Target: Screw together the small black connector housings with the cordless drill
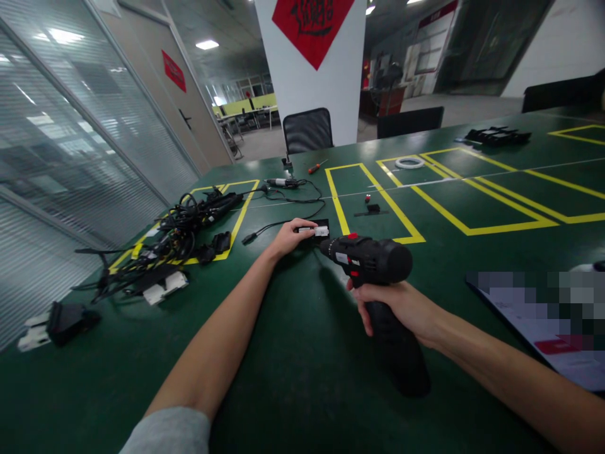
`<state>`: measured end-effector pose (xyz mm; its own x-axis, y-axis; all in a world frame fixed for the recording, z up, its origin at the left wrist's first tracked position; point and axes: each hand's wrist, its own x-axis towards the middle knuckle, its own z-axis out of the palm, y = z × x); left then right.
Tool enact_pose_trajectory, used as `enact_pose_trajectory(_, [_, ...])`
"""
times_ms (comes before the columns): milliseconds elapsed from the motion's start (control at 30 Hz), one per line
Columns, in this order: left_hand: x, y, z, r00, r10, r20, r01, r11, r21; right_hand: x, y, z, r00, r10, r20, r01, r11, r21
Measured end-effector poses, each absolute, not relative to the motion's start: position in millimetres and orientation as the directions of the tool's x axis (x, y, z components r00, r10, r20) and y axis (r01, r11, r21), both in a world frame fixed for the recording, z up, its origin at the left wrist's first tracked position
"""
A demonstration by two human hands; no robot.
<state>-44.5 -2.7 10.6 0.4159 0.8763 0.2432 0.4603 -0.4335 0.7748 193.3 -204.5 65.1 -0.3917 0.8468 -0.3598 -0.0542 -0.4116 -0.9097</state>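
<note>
My right hand [394,306] is wrapped round the handle of a black cordless drill [378,260] with red and white markings. The drill's chuck points away from me and to the left, close to a small black-and-white part [322,231] on the table. My left hand [293,237] is closed on that part's left side, its fingers over the top. Whether the drill's bit touches the part cannot be made out. Just beyond lies a black cable with a plug [249,239].
Tangled black cables [189,224] and black-and-white parts [165,288] lie on the left of the green table [293,391]. Farther off are an orange screwdriver [316,168], a white ring [409,162] and yellow tape outlines. A tablet-like panel [529,321] lies right.
</note>
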Motion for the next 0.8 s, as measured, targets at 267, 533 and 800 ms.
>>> enact_pose_trajectory(267, [-42.5,-5.6,13.8,0.415,0.872,0.258,0.438,-0.44,0.784,195.3,-208.2,71.0,-0.406,0.868,-0.286,0.014,-0.307,-0.951])
enact_pose_trajectory(533, [-42.7,-4.8,13.3,0.427,0.865,0.264,0.447,-0.455,0.77,194.8,-208.8,75.8,-0.394,0.872,-0.29,0.091,-0.277,-0.957])
enact_pose_trajectory(800, [-43.7,-4.5,11.7,0.425,0.864,0.269,0.445,-0.458,0.769,198.1,-209.0,81.0,-0.411,0.856,-0.313,0.083,-0.307,-0.948])
